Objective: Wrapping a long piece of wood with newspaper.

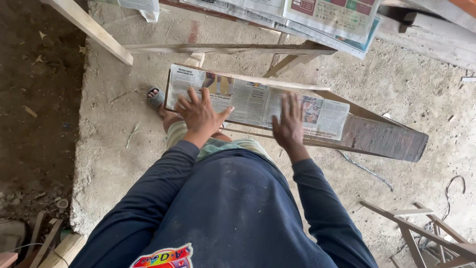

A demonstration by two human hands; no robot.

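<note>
Head view looks down on a dark wooden plank [382, 139], its left part hidden under a newspaper sheet [253, 101] spread along it. Both hands lie flat on the paper, fingers spread, gripping nothing: left hand [201, 114] sharp, right hand [289, 125] blurred. A sandalled foot [155, 97] peeks out, mostly covered.

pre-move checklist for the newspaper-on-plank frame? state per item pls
1. Left hand flat on newspaper sheet: ok.
2. Right hand flat on sheet: cannot tell, motion blur.
3. Sheet covers whole dark plank: not ok, right end bare.
4. Sheet lies smooth, without creases: cannot tell.
5. Sandalled foot out from under the plank end: ok, it is beside the end.
6. Both hands free of tools: ok.
</note>
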